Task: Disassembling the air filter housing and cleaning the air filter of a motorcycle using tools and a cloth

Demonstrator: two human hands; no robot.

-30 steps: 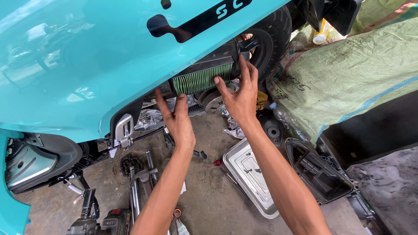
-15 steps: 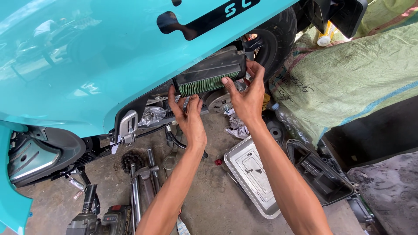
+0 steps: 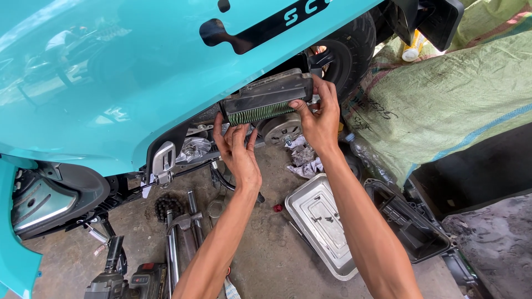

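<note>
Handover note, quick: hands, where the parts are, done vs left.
Left hand: open, fingers under the air filter's left end, beneath the turquoise scooter panel.
Right hand: gripping the filter's right end.
Filter: partly out from under the panel, green pleats facing down, tilted.
Floor: metal tray, black cover, rag, tools lower left.
Done: filter cover appears off.
Left: filter not yet clear of the scooter.
</note>
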